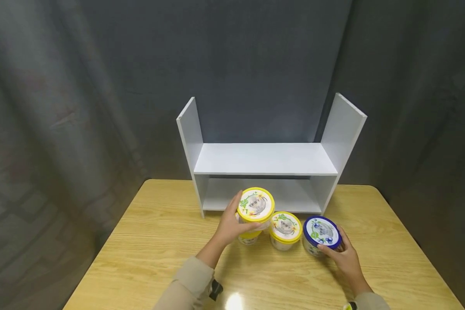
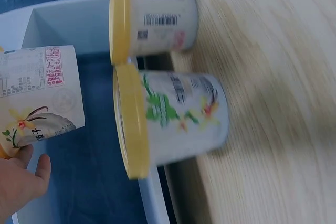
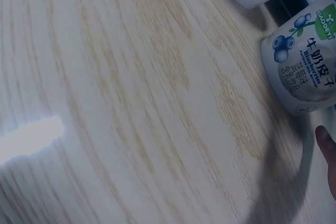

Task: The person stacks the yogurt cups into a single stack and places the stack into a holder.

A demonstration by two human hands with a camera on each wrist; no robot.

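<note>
In the head view we see the raised yellow-lidded tub (image 1: 256, 204) in our left hand (image 1: 230, 221), its grip wrapped round the tub at 9 o'clock, thumb across the front near 6. At 6 o'clock from it is the lower yellow-lidded tub (image 1: 249, 240), at 4 the middle yellow-lidded tub (image 1: 284, 228) on the tabletop (image 1: 166, 206), and at 3 from that the blue-lidded tub (image 1: 321, 232). Our right hand (image 1: 346, 258) has its grip curled about the blue-lidded tub's 4 o'clock side. The white shelf unit (image 1: 265, 159) stands at 12.

In the left wrist view the raised yellow-lidded tub hangs at 9 o'clock. Its wall looks smooth and fairly stiff — probably light enough for one hand, though we cannot tell how full it is. Just under the rim seems the surest hold; squeezing hard might dent the side.

In the right wrist view the blue-lidded tub sits between 2 and 3 o'clock, one digit near 4 just apart from it; how firmly the others press we cannot tell. The taper could make a low hold slip.
</note>
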